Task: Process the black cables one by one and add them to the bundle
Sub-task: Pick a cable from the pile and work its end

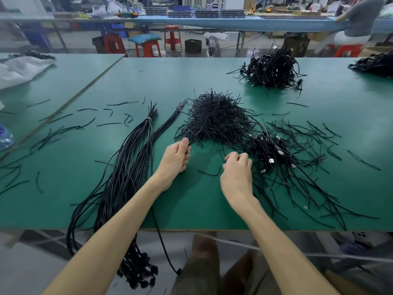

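Cables [270, 150], black and ending in USB plugs, sit in a coiled clump on the green surface [191, 209], just right of the right hand [237, 169] and apart from it. The bundle [136, 158], long black cables bound near its far end with a white tie [148, 120], lies left of the left hand [176, 158] and trails over the near edge, its plugs hanging below. Between clump and bundle rises a heap of short black ties [214, 118]. At its near edge the left thumb and fingers [186, 143] pinch one black strand [192, 140]. The right fingers [238, 157] are curled under the palm, and whether they grip anything cannot be told. Loose ties [319, 133] are strewn over the surface, thickest at the right. A second tangle of cables [272, 69] lies farther back, a third [374, 63] at the far right edge, and a white plastic bag [19, 71] at the far left. Behind stand red stools [172, 39], a black bin [192, 45] on the floor and a long blue-topped bench [234, 23] carrying stacked dark trays [206, 13], whose contents are too small to make out. A seated person [359, 20] is at that bench.
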Motion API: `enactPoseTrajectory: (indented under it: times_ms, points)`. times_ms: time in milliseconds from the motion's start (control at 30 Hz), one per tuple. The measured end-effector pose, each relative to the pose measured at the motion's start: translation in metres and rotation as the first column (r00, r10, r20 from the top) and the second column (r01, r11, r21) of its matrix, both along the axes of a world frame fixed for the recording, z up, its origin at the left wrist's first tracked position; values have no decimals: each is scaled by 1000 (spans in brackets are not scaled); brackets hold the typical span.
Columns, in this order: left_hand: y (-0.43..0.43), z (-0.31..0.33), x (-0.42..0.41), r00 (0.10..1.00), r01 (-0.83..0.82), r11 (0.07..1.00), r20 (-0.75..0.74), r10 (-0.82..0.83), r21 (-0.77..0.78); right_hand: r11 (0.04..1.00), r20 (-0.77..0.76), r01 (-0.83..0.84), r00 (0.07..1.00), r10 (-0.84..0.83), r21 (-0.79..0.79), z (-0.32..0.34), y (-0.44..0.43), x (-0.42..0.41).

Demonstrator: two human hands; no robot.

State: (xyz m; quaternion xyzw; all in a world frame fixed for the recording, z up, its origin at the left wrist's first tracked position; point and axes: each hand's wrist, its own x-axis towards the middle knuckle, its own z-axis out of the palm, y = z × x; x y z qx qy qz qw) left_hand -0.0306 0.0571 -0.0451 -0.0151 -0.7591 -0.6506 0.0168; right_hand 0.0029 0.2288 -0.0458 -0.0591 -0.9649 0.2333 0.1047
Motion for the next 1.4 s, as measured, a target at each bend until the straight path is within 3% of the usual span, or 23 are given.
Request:
enactPoseTrajectory:
  times_ms: [267, 367, 467, 533, 633, 767, 967, 1400]
  points:
    - [2, 1, 2, 1000, 7, 1000, -5, -7, -18, 995, -50, -7, 999, 12, 103, -5, 2, 0]
    - [3, 1, 2, 1000, 9, 1000, -9, -9, -29, 981, -109, -20, 994, -1, -191, -4, 5, 0]
    - [2, -1, 1, 1000, 12, 999, -14, -13, -48, 824, -130, -56, 991, -22, -564, -3, 11, -1]
    - [3, -2, -1, 999, 18, 994, -32, -22, -105, 763, -167, -104, 986, -5, -638, 0, 12, 0]
    - [7, -5, -1, 995, 10, 968, -97, -35, -249, 747, -241, -198, 969, 52, -635, 2, 9, 2]
    - [10, -6, -1, 988, 16, 944, -138, -64, -330, 764, -278, -291, 948, 151, -575, 1, 4, 1]
    - [13, -8, 1, 980, 37, 856, -149, -132, -516, 748, -250, -277, 956, 153, -603, -4, 5, -5]
    - [15, -5, 2, 978, 66, 866, -138, -153, -496, 754, -195, -301, 953, 230, -584, -10, 3, -7]
